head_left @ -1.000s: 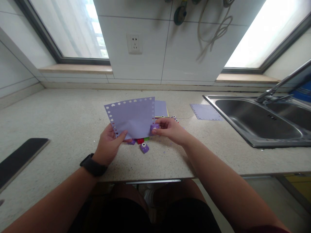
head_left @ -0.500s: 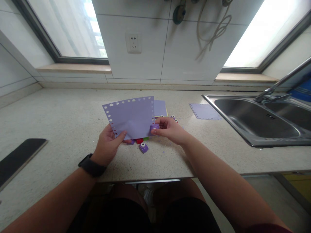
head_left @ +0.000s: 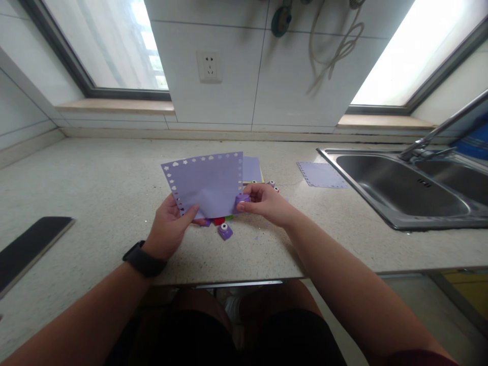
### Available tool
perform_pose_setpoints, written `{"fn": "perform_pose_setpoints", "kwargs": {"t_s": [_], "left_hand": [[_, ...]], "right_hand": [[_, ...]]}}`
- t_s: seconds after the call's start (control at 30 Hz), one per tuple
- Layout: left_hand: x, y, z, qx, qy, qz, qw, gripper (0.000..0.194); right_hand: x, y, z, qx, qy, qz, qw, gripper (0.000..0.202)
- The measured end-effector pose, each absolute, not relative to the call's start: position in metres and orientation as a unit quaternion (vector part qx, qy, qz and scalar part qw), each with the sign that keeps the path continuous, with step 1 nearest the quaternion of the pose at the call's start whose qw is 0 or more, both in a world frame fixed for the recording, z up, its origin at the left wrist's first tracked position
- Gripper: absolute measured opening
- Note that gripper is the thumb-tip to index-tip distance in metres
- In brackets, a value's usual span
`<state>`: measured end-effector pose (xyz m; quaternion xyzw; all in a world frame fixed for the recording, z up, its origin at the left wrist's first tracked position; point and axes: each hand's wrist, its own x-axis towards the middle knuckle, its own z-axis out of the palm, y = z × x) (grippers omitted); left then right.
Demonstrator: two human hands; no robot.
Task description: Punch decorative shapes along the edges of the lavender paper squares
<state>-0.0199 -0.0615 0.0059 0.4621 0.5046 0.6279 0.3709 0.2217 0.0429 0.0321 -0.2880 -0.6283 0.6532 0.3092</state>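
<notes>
My left hand grips the lower left part of a purple sheet of paper, thumb in front and fingers behind. Small stars, hearts and other shapes are cut along the sheet's left, top and right edges. In my right hand a purple craft punch is pinched at the sheet's lower right edge. Below the sheet, a second purple craft punch lies on the counter. Red and green pieces show partly under the sheet, their rest hidden.
Behind the held sheet lies a stack of purple paper, with several small punches beside it. Another purple sheet with a punched border rests by the steel sink. A dark flat object is at far left.
The paper has shifted very slightly to the right at its top edge. Both hands keep their hold, and the punch stays at the lower right edge.
</notes>
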Motion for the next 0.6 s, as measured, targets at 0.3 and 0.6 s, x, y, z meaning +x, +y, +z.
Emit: {"fn": "perform_pose_setpoints", "kwargs": {"t_s": [0.3,0.6], "left_hand": [[-0.0207,-0.0607,0.0039,0.465,0.499,0.631,0.37,0.056],[-0.0204,-0.0613,0.0053,0.461,0.501,0.628,0.378,0.054]], "right_hand": [[0.2222,0.0428,0.0322,-0.286,-0.633,0.652,0.303,0.036],[0.2221,0.0412,0.0376,-0.29,-0.641,0.645,0.299,0.034]]}}
